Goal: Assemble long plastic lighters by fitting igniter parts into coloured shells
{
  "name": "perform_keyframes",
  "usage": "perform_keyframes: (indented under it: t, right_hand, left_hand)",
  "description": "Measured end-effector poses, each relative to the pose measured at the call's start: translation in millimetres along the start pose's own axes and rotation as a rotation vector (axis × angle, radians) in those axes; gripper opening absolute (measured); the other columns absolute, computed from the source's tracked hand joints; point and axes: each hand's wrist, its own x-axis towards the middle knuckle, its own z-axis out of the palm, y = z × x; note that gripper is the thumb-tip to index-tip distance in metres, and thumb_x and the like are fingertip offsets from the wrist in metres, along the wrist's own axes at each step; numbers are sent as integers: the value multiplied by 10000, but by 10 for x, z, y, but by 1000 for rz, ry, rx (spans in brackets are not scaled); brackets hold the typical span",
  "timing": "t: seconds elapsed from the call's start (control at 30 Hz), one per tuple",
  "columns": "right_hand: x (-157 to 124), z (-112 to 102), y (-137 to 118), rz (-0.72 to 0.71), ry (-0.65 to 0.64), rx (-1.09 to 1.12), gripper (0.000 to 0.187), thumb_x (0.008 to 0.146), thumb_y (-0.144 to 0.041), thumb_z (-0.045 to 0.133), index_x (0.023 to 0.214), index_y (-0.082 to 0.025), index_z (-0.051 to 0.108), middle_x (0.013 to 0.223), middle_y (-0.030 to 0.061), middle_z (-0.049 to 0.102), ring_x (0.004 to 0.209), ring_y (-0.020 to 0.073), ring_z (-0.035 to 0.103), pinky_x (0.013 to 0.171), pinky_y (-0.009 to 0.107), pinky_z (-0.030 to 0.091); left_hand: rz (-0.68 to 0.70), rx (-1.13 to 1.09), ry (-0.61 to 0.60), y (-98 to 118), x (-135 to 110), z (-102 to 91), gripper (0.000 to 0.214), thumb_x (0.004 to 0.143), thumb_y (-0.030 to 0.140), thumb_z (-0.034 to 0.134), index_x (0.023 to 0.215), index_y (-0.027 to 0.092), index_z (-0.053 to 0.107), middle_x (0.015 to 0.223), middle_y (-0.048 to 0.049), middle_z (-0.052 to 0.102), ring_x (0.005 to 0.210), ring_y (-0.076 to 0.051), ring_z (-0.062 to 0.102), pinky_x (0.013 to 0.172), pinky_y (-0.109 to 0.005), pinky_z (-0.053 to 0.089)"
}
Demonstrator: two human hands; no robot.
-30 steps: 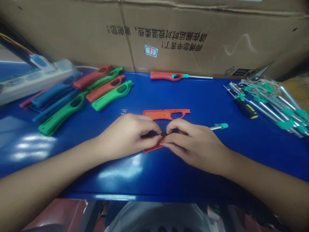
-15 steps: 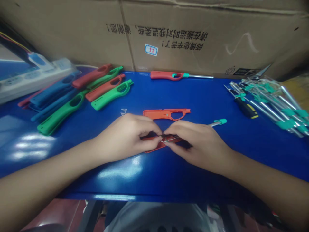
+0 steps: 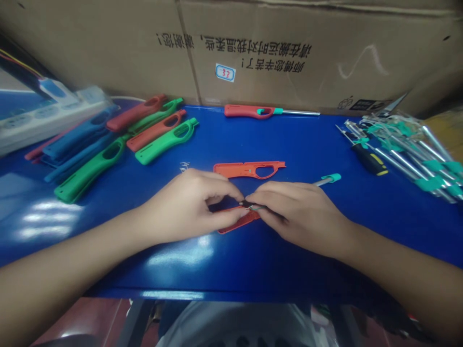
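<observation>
Both my hands meet at the middle of the blue table [image 3: 253, 260]. My left hand [image 3: 188, 205] is closed, pinching an orange lighter shell half [image 3: 237, 222] that lies flat under it. My right hand [image 3: 296, 212] is closed on a metal tube with a teal collar [image 3: 328, 179], whose tip pokes out to the right; its fingertips press a small dark part against the shell. A second orange shell half [image 3: 249, 169] lies just beyond my hands, untouched.
Green, red and blue lighter shells [image 3: 108, 137] lie in a heap at the left. An assembled red lighter [image 3: 260, 112] rests at the back. Metal tubes with teal collars [image 3: 408, 144] and a screwdriver [image 3: 369, 161] sit at the right. A cardboard box [image 3: 253, 48] walls the back.
My right hand has slid slightly left and the tube's teal tip has shifted a little up and right. The left hand stays put on the shell.
</observation>
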Motion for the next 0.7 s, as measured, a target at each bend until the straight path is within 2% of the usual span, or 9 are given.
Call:
perform_keyframes:
  t: [0.1,0.3,0.47,0.6,0.7]
  right_hand:
    - [-4,-4,-1,-11,-1,10,223,1026,-204,504,1169,-221,673,1092,15,761,953,192,714,753,314,483]
    - [-14,-20,0,-22,13,26,239,1021,-192,511,1217,-212,646,1136,20,748,992,178,703,767,296,482]
    - [9,-34,-12,5,28,43,242,1009,-349,585,1194,-210,653,1053,31,764,900,176,711,707,292,482]
    - [12,-40,-23,32,42,71,185,999,-291,596,1143,-211,680,988,18,776,867,171,722,707,286,492]
    - [14,-65,-20,53,59,160,164,1007,-234,572,1099,-214,706,975,21,785,880,165,725,743,281,511]
  left_hand:
    - [35,-4,6,-11,2,3,64,911,216,724,947,191,771,775,44,714,525,-44,479,545,-192,382]
    - [85,32,71,2,-30,10,52,914,214,732,945,186,762,782,44,721,518,-43,492,572,-190,410]
    - [133,71,118,25,-34,22,57,925,206,716,948,174,758,817,25,744,530,-48,513,571,-189,418]
    - [103,54,139,12,-22,37,59,908,229,742,934,182,765,737,38,700,490,-51,433,526,-206,374]
    - [65,16,137,-13,-22,56,117,882,291,775,940,189,775,612,60,594,474,-63,362,490,-222,321]
